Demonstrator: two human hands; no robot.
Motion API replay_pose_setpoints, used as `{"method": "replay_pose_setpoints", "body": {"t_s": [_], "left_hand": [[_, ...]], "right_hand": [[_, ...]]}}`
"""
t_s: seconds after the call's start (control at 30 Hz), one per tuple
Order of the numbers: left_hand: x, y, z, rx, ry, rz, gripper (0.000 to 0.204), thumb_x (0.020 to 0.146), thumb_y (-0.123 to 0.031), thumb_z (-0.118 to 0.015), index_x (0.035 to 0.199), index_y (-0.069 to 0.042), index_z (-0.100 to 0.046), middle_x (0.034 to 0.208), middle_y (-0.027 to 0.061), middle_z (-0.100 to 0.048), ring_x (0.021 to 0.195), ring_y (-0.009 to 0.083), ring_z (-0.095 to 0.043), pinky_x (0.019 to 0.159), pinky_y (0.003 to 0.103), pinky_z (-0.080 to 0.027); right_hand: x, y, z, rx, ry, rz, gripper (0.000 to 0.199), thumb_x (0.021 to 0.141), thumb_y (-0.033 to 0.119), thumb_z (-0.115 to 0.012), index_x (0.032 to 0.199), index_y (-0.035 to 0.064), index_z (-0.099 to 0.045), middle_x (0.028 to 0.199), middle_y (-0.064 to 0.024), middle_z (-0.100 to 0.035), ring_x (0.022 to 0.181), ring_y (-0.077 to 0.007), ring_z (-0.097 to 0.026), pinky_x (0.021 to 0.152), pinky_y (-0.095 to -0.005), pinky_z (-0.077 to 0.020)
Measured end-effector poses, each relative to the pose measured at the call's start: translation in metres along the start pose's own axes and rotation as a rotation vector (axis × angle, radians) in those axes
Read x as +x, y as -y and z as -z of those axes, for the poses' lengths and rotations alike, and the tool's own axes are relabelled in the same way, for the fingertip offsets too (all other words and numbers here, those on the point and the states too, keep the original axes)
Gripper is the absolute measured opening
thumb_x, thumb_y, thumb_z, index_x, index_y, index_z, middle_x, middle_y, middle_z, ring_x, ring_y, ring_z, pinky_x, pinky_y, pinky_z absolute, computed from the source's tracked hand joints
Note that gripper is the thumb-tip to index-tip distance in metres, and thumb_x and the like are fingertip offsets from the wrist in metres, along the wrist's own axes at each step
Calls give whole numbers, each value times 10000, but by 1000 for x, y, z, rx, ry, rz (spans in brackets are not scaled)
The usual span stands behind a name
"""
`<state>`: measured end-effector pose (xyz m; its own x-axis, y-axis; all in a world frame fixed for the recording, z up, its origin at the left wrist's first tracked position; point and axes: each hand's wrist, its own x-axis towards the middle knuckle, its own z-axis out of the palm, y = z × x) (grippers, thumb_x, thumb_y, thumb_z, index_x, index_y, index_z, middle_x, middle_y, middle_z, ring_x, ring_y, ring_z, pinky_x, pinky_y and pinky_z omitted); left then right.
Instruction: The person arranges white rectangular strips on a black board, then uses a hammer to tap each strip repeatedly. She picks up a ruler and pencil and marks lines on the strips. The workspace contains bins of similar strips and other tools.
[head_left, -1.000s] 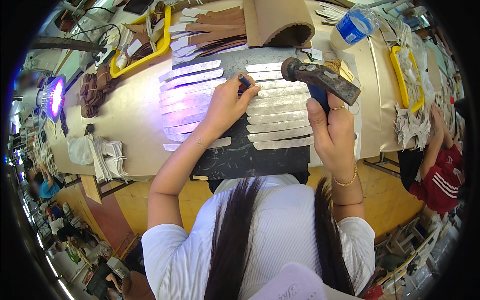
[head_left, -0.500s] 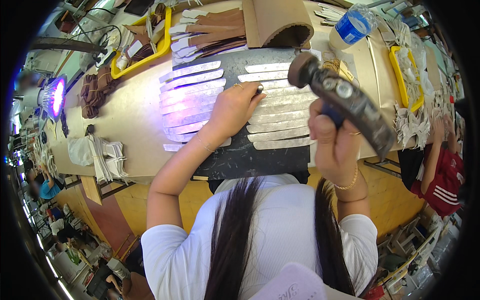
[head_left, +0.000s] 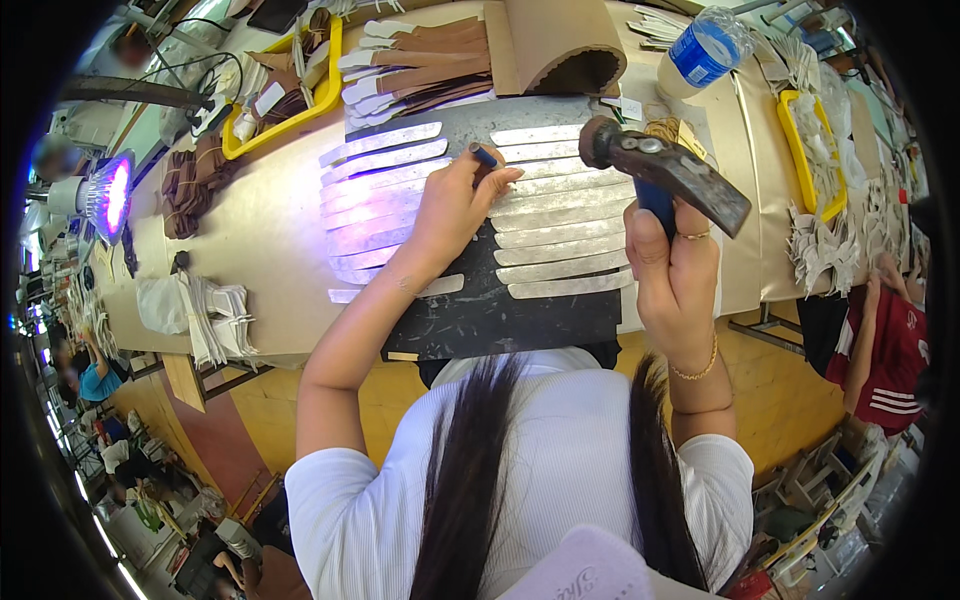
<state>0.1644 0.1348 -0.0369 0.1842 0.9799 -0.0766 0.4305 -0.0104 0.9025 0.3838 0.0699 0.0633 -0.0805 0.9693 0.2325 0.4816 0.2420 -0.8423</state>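
My left hand (head_left: 452, 207) pinches between thumb (head_left: 497, 183) and fingers (head_left: 462, 172), its forearm (head_left: 362, 327) slanting inward; my right hand (head_left: 677, 275) is clenched, thumb upward, hidden fingers probably curled.

Printed markings are present at the following locations. The blue label (head_left: 699, 57) on the clear plastic bottle (head_left: 708, 48) carries white print. The pale lilac brim-like piece (head_left: 575, 560) at the lower edge of the view bears grey script lettering, only partly visible. A white emblem (head_left: 911, 320) is located on the co-worker's red shirt (head_left: 888, 360). Marks on the white tag (head_left: 630, 108) and the neighbouring buff tag (head_left: 691, 140) are too small to read.
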Motion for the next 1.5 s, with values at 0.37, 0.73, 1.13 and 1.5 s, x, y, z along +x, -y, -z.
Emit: {"method": "replay_pose_setpoints", "body": {"t_s": [0.37, 0.73, 1.13, 1.5], "left_hand": [[-14, 0, -8, 124, 42, -101, 213, 929, -209, -716, 966, -3, -681, 738, 66, -690, 652, 107, -622, 609, 266, -496], [-13, 1, -8, 208, 36, -204, 193, 931, -196, -704, 975, -10, -673, 739, 115, -685, 622, 178, -636, 598, 309, -498], [-16, -1, -11, 343, 39, -296, 193, 911, -191, -707, 973, -13, -667, 791, 180, -668, 684, 306, -656, 634, 375, -523], [-19, -1, -16, 442, -36, -453, 214, 917, -196, -692, 991, -19, -597, 761, 163, -652, 695, 368, -643, 634, 427, -522]], "right_hand": [[-7, -8, 0, 69, 52, 14, 360, 1056, 191, -495, 1349, -17, -476, 768, -6, -530, 594, -55, -436, 521, -205, -363], [-7, -2, 0, 102, 0, -27, 246, 996, 120, -591, 1175, -47, -567, 787, -200, -643, 577, -352, -576, 529, -396, -429], [-3, 9, 7, 45, 36, 4, 250, 971, 94, -609, 1176, -50, -594, 933, -219, -670, 744, -388, -643, 663, -394, -498], [-6, 9, 6, -251, 175, 134, 270, 973, 118, -587, 1208, -14, -571, 882, -207, -664, 684, -410, -633, 586, -451, -490]]}}
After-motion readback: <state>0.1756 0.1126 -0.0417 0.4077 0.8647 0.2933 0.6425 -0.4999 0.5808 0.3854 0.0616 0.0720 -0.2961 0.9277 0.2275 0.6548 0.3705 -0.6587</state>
